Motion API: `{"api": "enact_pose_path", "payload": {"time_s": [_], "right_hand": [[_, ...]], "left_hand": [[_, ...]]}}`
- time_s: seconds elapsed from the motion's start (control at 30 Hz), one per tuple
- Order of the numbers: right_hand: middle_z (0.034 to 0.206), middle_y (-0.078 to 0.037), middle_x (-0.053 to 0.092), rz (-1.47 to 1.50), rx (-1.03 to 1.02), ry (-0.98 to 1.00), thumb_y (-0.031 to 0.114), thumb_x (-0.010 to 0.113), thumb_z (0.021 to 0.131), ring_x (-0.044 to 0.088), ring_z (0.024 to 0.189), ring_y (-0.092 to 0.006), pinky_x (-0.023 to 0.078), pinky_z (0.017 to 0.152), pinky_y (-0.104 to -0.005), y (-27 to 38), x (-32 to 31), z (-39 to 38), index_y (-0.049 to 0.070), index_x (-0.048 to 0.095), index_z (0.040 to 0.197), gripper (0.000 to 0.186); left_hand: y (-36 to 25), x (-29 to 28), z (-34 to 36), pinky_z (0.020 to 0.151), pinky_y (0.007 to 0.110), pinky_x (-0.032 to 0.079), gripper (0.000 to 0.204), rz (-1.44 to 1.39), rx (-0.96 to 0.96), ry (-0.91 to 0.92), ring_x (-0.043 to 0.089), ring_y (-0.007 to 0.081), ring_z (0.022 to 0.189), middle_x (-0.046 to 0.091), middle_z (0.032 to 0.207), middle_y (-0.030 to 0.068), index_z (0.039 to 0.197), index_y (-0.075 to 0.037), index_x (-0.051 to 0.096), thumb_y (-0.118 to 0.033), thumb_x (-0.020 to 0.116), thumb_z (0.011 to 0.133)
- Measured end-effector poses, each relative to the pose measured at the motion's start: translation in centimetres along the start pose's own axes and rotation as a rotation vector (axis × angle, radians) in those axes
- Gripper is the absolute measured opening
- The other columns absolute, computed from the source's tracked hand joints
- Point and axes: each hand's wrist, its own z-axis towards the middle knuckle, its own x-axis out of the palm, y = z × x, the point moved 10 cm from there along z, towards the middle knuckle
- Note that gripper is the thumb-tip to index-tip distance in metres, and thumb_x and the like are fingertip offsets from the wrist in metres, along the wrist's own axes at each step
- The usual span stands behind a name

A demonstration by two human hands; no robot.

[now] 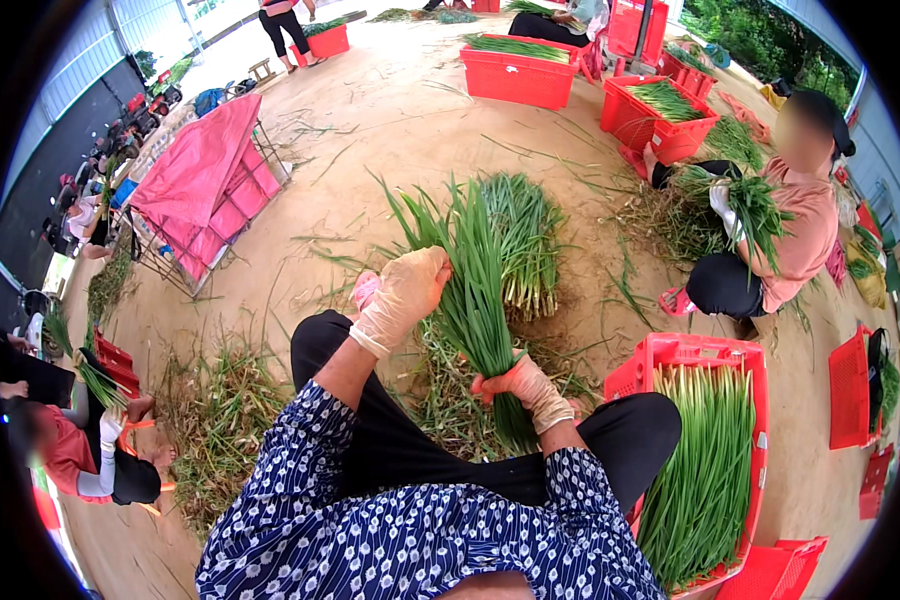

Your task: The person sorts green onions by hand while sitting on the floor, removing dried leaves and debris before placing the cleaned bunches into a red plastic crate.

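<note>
A long bunch of garlic chives (475,300) stands slanted before me, its green leaf tips pointing away. My right hand (518,385), in a thin translucent glove, wraps round it near its lower part. Gloved the same way, my left hand (410,290) is curled closed against the left side of the leaves; its fingertips are partly hidden. Just beyond lies a pile of garlic chives (525,240) on the floor, pale stem ends toward me. Loose leaf scraps (450,390) lie between my legs. At my right, a red crate (760,440) holds upright-packed chives (700,460).
Trimmings (220,430) heap at the left. A co-worker (800,220) on the right holds chives; another person (80,440) sits at the left. Red crates (518,80) with greens stand farther off. A pink-covered frame (205,190) stands at the far left.
</note>
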Motion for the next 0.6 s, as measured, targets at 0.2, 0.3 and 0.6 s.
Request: {"api": "enact_pose_path", "payload": {"time_s": [0.2,0.3,0.6], "right_hand": [[0.081,-0.016,0.072,0.076,-0.068,-0.063,-0.009,0.074,0.069,0.068,0.064,-0.0227,0.056,0.057,-0.0358,0.0,-1.6,0.3,-0.002,0.063,0.106,0.039],[0.082,-0.016,0.072,0.036,-0.066,-0.100,-0.010,0.073,0.070,0.068,0.065,-0.0225,0.056,0.057,-0.0358,-0.9,-2.5,0.3,-0.002,0.063,0.107,0.040],[0.083,-0.014,0.072,-0.072,0.022,-0.063,-0.009,0.073,0.070,0.068,0.066,-0.0201,0.056,0.057,-0.0324,-1.6,-1.4,0.0,0.000,0.063,0.114,0.046]], "left_hand": [[3.2,-3.1,-1.9,0.071,0.049,0.052,0.012,0.048,-0.118,-0.221,0.066,0.0395,0.083,0.067,0.085,0.0183,0.093,-0.007,0.063,-0.019,0.065,0.092],[7.2,-5.8,-2.1,0.072,0.044,0.052,0.013,0.067,-0.129,-0.181,0.066,0.0373,0.083,0.067,0.085,0.0177,0.102,-0.008,0.066,-0.014,0.066,0.091],[-0.4,-11.5,1.6,0.073,0.039,0.051,0.042,0.119,0.160,-0.305,0.061,0.0300,0.081,0.062,0.089,0.0130,0.123,-0.012,0.068,0.001,0.065,0.084]]}}
